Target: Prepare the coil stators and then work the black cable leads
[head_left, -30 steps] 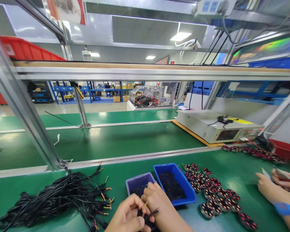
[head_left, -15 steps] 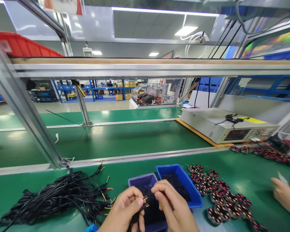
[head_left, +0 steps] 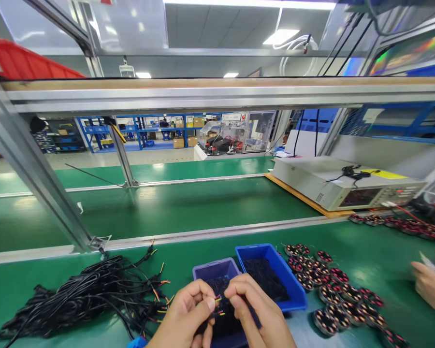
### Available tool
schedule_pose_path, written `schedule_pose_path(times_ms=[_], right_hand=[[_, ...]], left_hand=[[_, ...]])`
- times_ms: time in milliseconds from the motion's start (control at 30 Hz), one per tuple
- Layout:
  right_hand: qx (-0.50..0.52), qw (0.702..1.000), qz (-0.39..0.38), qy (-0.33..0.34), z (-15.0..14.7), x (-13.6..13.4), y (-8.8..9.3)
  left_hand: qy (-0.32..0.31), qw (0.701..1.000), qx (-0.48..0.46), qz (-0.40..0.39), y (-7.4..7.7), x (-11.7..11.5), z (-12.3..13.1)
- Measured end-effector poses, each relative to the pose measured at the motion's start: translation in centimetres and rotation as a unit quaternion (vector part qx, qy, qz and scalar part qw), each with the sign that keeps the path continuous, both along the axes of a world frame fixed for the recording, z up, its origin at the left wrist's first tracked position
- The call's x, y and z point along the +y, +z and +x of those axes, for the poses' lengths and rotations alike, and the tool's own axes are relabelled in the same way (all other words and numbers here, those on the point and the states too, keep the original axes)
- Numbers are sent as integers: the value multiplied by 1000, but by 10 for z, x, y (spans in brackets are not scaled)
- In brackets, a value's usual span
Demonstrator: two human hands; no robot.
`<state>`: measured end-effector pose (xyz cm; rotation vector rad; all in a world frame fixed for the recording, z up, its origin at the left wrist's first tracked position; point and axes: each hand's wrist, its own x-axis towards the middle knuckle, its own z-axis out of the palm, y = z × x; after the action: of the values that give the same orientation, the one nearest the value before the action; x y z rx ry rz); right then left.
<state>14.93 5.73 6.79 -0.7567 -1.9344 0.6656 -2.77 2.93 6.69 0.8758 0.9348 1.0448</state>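
Note:
Between thumb and fingers, my left hand (head_left: 192,311) pinches a black cable whose thin coloured wire ends (head_left: 220,314), some yellow-tipped, point right. My right hand (head_left: 257,309) is closed in a pinch just right of those ends; whatever sits between its fingertips is too small to make out. Both hands are above a purple bin (head_left: 217,266) of small black pieces. Behind my right hand stands a blue bin (head_left: 293,285), also holding black pieces. On the left lies a heap of black cables (head_left: 90,295) with coloured wire ends.
Rows of round copper-wound coils (head_left: 333,290) lie right of the blue bin. Another person's hand (head_left: 431,285) is at the right edge. A grey instrument (head_left: 348,183) rests on a wooden board at the back right. A metal post (head_left: 47,174) rises on the left.
My right hand's fingertips have shifted slightly left, closer to the wire ends. The left hand keeps its pinch on the cable. The view has tilted a little.

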Motion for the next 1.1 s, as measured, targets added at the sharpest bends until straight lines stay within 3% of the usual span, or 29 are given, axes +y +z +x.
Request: schedule_pose_path(times_ms=[467, 733, 1100], right_hand=[[11, 999, 20, 33, -6, 0, -2], [109, 986, -82, -94, -9, -5, -4], [118, 989, -48, -72, -10, -6, 0]], left_hand=[[10, 999, -33, 14, -9, -1, 0], [-9, 999, -30, 21, -15, 0, -5], [-14, 1000, -8, -1, -5, -3, -3]])
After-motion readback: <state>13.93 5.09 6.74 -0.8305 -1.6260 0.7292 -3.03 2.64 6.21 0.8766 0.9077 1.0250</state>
